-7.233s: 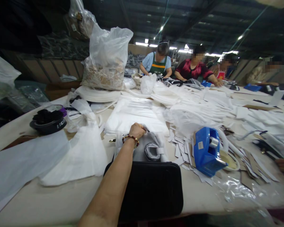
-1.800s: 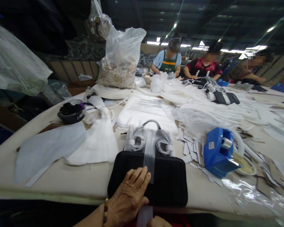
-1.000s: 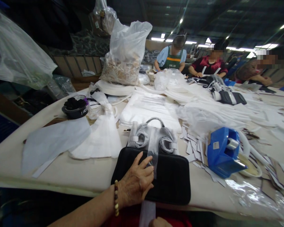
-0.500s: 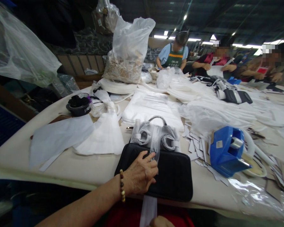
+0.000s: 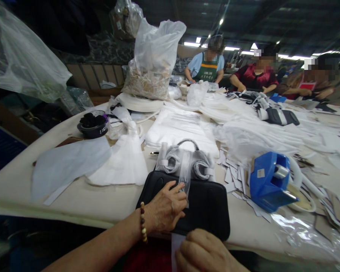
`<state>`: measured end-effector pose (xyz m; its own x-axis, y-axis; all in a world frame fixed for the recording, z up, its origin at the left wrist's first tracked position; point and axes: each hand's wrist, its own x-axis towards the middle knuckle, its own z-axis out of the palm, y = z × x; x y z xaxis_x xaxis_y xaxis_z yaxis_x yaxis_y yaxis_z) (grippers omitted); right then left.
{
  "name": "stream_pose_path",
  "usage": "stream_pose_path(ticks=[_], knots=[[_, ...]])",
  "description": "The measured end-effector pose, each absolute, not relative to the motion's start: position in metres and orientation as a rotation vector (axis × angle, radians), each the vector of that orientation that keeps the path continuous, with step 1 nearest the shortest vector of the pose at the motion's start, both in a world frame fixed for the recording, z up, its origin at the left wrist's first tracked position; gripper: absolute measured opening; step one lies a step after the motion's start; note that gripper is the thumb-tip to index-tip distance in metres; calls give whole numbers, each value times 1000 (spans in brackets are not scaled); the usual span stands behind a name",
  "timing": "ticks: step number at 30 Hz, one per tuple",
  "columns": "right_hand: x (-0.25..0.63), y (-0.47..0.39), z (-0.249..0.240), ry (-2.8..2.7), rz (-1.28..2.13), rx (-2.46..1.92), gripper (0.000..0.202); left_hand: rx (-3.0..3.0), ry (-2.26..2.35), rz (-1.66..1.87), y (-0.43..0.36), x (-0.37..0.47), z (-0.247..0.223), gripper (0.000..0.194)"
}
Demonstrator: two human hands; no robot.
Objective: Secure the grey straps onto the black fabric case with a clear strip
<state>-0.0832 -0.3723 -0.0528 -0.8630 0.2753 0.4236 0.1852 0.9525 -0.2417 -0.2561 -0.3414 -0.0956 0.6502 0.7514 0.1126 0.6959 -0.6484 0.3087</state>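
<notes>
Nearest, the right hand (image 5: 206, 251) pinches (fingers closed) the tape strip (image 5: 184, 177) below the black bag (image 5: 204, 206), its long axis running away over the bag, the left hand (image 5: 166, 207) pressing it, fingers spread.

Bare forearms, beaded bracelet (image 5: 142, 227) on left wrist

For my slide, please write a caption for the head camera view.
Left hand presses a clear tape strip on a black bag; right hand below.
</notes>
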Motion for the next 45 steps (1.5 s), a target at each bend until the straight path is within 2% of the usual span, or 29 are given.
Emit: stream_pose_path(ticks=[4,9,12,15,20,24,28,33,37,41,45], knots=[[-91,-328,-57,-2433,440,-354,27,2642,1162,336,-347,-262,-95,24],[-92,-298,-85,-2352,726,-615,19,2629,1152,388,-355,-273,-100,24],[-93,-293,-96,-2321,837,-753,23,2593,1126,400,-357,-277,-103,28],[-95,-292,-104,-2337,793,-840,26,2553,1109,424,-358,-279,-107,33],[-97,-294,-115,-2356,611,-942,27,2549,1042,544,-354,-280,-112,31],[-98,-295,-119,-2333,578,-988,23,2571,1062,758,-352,-278,-118,24],[-99,-295,-120,-2297,591,-1010,22,2556,1120,939,-355,-276,-118,25],[-101,-296,-122,-2283,531,-999,22,2625,1202,892,-360,-271,-116,21],[-102,-297,-122,-2276,518,-982,23,2861,1183,1022,-359,-260,-129,23],[-102,-297,-122,-2262,508,-1027,23,2835,1273,988,-362,-253,-141,19],[-106,-296,-123,-2178,431,-1101,13,2821,1313,1009,-367,-252,-141,21]])
